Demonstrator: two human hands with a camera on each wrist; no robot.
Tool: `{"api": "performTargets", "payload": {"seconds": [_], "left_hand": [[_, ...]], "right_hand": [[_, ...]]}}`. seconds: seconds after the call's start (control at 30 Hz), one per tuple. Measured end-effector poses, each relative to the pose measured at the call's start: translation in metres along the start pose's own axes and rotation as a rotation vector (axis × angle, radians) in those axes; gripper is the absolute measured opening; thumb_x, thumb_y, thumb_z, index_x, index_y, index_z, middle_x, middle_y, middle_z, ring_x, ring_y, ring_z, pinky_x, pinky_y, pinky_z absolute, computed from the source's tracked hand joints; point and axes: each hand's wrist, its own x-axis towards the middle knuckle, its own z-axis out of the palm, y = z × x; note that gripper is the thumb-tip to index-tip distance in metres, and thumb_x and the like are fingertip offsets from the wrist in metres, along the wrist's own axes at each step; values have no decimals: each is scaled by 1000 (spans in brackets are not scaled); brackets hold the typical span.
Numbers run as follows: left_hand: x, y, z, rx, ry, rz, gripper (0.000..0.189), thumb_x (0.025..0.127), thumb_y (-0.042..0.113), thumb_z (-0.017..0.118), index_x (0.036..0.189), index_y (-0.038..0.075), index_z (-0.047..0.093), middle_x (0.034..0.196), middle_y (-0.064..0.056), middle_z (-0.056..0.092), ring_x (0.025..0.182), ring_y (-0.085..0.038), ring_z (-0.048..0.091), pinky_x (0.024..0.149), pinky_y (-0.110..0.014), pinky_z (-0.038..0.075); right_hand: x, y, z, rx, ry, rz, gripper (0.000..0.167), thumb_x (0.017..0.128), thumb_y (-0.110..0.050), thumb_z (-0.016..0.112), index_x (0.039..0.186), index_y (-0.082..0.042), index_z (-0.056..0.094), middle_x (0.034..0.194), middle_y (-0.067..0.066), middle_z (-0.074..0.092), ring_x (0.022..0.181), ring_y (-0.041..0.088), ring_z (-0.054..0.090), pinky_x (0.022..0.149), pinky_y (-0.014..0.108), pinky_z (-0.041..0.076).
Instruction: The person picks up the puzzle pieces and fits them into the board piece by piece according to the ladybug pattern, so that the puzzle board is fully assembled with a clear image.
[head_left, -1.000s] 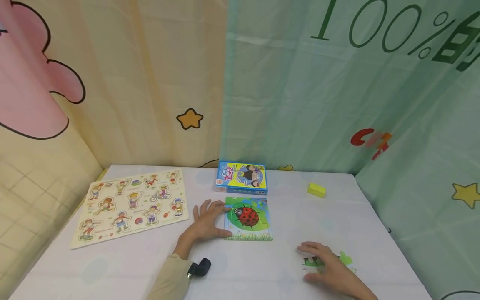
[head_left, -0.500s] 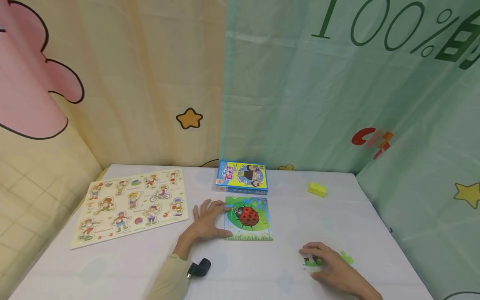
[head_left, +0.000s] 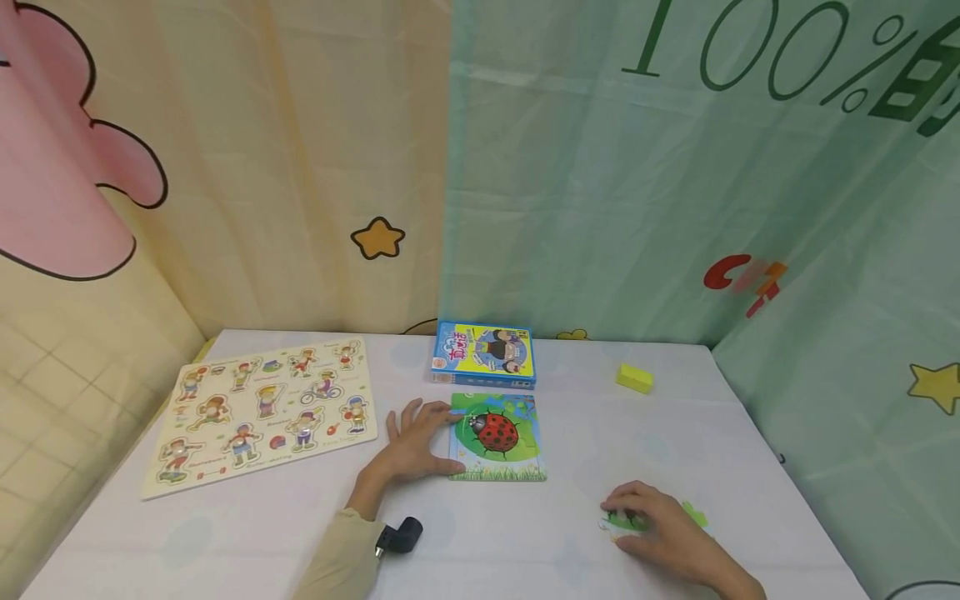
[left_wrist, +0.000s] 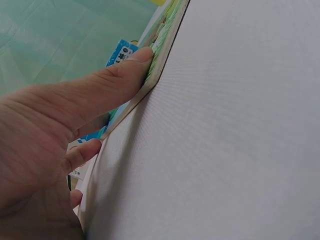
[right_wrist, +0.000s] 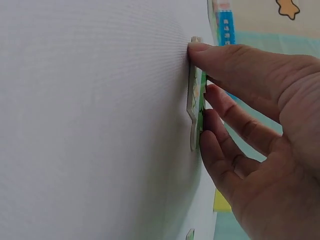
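Observation:
On the white table lies a square ladybug jigsaw puzzle (head_left: pixel 497 435), a red spotted beetle on a green ground. My left hand (head_left: pixel 408 450) rests on its left side, thumb near the lower left corner and index finger farther up the edge; in the left wrist view the thumb (left_wrist: pixel 117 80) lies on top of the border. To the right, my right hand (head_left: pixel 667 532) pinches a green and white jigsaw piece (right_wrist: pixel 196 85) between thumb and fingers, low over the table. Another green jigsaw piece (head_left: pixel 695 514) shows partly behind that hand.
A wooden peg board with sports figures (head_left: pixel 262 412) lies at the left. Behind the ladybug puzzle sits a blue and yellow box (head_left: pixel 483 356). A small yellow block (head_left: pixel 634 378) stands at the back right. Printed curtains (head_left: pixel 570 208) border the table's far side.
My right hand's thumb and fingers have closed in on the jigsaw piece, which has shifted slightly left and tilted. The left hand and the ladybug puzzle stay in place.

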Motion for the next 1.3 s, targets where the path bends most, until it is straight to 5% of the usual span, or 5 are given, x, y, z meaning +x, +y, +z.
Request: {"api": "performTargets", "payload": {"seconds": [0.3, 0.57, 1.3], "left_hand": [[0, -1, -1, 4, -11, -5, 75, 75, 38, 87, 141, 19, 56, 155, -9, 39, 151, -45, 6, 113, -72, -11], [1, -1, 0, 9, -16, -14, 75, 75, 37, 87, 142, 20, 56, 155, -9, 39, 151, -44, 5, 113, -72, -11], [2, -1, -1, 28, -6, -6, 76, 75, 38, 87, 141, 19, 56, 154, -8, 40, 150, -44, 8, 113, -72, -9]], "right_hand": [[4, -7, 4, -89, 56, 26, 34, 86, -38, 77, 118, -27, 69, 119, -13, 61, 110, 9, 56, 93, 31, 53], [16, -12, 6, -123, 127, -76, 34, 93, -35, 71, 125, -22, 67, 119, -13, 65, 106, 7, 60, 90, 30, 53], [104, -65, 30, -91, 20, -228, 28, 98, -25, 65, 124, -20, 73, 122, -1, 67, 115, 21, 60, 98, 46, 51]]}}
